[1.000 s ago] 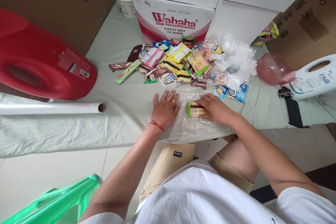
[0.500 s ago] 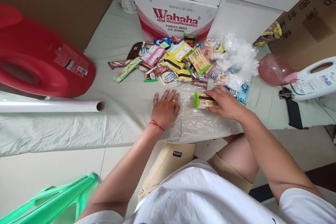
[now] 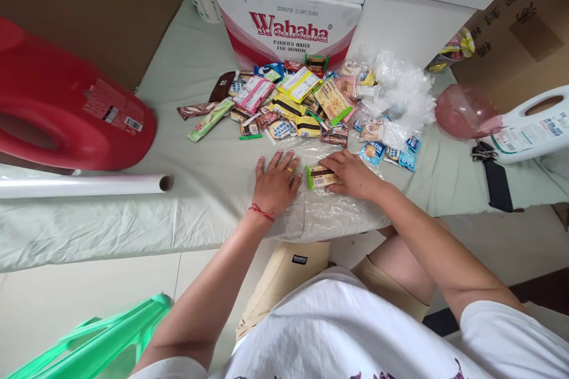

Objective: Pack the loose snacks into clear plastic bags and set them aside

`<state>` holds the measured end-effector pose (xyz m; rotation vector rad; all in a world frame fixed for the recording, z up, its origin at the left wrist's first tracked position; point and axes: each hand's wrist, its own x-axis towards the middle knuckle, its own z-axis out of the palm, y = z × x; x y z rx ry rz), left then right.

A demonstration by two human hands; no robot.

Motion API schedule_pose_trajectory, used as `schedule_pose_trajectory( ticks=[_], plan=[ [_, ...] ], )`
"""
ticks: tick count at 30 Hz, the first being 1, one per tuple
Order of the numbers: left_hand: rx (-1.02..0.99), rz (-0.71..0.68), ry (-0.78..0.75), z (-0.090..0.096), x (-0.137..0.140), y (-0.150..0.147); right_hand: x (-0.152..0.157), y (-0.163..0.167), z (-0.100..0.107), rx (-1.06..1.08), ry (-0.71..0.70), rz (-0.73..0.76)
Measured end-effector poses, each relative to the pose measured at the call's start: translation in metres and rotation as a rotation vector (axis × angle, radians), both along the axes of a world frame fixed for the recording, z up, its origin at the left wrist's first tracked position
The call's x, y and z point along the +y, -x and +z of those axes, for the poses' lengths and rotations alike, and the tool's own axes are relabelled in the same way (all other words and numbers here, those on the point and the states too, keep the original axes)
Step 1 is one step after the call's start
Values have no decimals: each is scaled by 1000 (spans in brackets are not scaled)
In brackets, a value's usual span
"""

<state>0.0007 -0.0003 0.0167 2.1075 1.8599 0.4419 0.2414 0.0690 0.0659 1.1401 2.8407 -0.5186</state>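
Snack bar (image 3: 319, 179) nearer spread left hand (image 3: 272, 186), right grip (image 3: 353, 174) pinching it, "Wahaha" box (image 3: 288, 29) beyond

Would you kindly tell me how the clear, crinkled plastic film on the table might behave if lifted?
The clear, crinkled plastic film would probably sag floppily, judging by its many wrinkles. It seems thin and see-through, so likely light. Its shiny surface may feel slippery.

From here I read: plastic sheet (image 3: 331, 210), clear, glossy, wrinkled; snack packet (image 3: 320, 177), shiny plastic film; table cover (image 3: 208, 189), matt, creased cloth; brown carton (image 3: 93, 18), matt cardboard.
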Motion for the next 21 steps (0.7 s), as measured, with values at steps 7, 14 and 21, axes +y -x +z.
schedule_pose_trajectory(
  ticks=[7,14,21],
  plan=[
    [-135,69,-187,21,-13,25,-45,-53,27,374,-64,-68],
    [-74,-479,-250,16,-93,25,-118,-120,-15,327,-49,-149],
    [-152,-449,-279,-17,-116,22,-125,-132,-49,485,-37,-243]
  ],
)
